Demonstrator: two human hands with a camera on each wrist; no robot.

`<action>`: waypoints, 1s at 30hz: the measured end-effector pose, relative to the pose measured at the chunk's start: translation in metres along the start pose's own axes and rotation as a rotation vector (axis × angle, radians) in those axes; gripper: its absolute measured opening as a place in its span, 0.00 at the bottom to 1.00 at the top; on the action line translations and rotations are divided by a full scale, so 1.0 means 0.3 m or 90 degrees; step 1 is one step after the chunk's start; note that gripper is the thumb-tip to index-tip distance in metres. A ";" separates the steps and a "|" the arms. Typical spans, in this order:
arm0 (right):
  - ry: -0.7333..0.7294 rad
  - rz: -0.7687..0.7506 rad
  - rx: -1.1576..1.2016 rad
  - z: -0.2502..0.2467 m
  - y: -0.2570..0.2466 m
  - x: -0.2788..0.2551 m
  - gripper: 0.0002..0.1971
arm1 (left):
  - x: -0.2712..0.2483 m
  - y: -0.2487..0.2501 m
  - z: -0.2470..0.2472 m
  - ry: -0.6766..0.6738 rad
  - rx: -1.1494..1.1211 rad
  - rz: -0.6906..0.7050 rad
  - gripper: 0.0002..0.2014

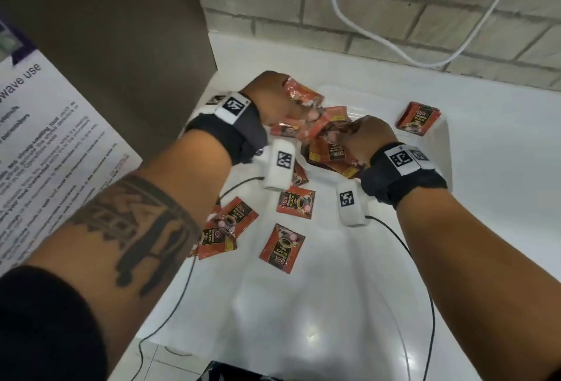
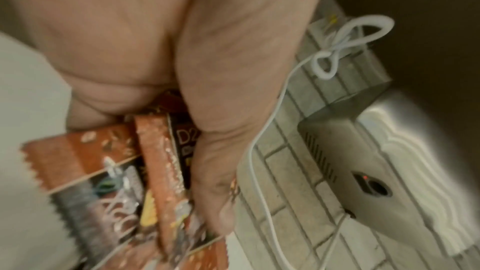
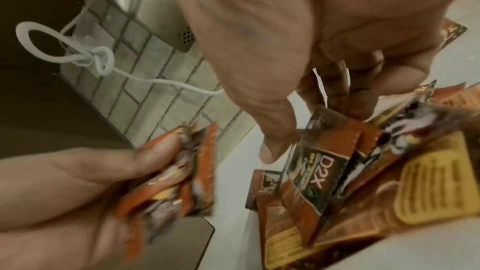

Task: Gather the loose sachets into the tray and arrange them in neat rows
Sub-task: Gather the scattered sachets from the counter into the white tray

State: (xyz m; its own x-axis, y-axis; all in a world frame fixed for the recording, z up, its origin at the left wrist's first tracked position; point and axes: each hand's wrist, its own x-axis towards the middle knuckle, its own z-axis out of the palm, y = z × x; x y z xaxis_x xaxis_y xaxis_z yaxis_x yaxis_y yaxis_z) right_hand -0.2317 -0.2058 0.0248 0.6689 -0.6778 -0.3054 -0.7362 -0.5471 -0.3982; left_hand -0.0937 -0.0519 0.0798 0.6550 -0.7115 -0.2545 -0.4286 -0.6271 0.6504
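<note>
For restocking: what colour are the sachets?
The sachets are orange-red with a dark panel; clearest in the head view.

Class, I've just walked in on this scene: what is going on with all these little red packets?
A person is gathering coffee sachets on a white counter. The left hand grips a bunch of sachets, while the right hand picks at a loose heap that seems to lie in the clear tray. One neat stack sits at the tray's far right. Several sachets lie scattered on the counter nearer the person, so the gathering is unfinished and no rows are visible.
</note>
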 end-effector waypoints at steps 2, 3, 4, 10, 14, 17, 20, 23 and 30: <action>0.018 0.008 0.045 -0.012 0.014 -0.004 0.22 | 0.059 0.020 0.081 -0.013 -0.025 0.000 0.26; 0.017 0.006 0.050 -0.020 0.020 -0.010 0.19 | 0.081 0.028 0.119 -0.026 -0.024 0.010 0.26; 0.011 -0.001 0.041 -0.022 0.025 -0.015 0.16 | 0.098 0.035 0.154 -0.038 -0.012 0.018 0.24; -0.003 -0.007 0.103 -0.019 0.043 -0.032 0.19 | 0.124 0.034 0.279 -0.023 0.122 0.049 0.39; -0.001 0.001 0.129 -0.020 0.045 -0.032 0.29 | 0.110 0.020 0.291 -0.009 0.115 0.087 0.50; 0.011 0.008 0.103 -0.012 0.057 -0.014 0.23 | 0.098 0.017 0.275 0.008 0.081 0.098 0.52; 0.022 0.008 0.078 -0.006 0.068 -0.007 0.22 | 0.092 0.000 0.233 0.005 0.117 0.117 0.39; 0.009 0.013 0.080 -0.001 0.083 -0.006 0.22 | 0.079 -0.031 0.184 0.010 0.102 0.128 0.25; 0.146 -0.218 0.123 -0.015 0.037 -0.187 0.14 | 0.017 -0.191 0.118 -0.001 0.136 -0.002 0.17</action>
State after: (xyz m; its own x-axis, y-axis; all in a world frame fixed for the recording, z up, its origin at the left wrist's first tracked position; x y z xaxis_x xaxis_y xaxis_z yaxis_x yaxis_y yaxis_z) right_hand -0.2781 -0.1762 0.0415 0.8143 -0.5771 0.0623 -0.4294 -0.6712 -0.6042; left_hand -0.0879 -0.0308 0.0160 0.6554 -0.7099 -0.2577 -0.5485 -0.6820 0.4837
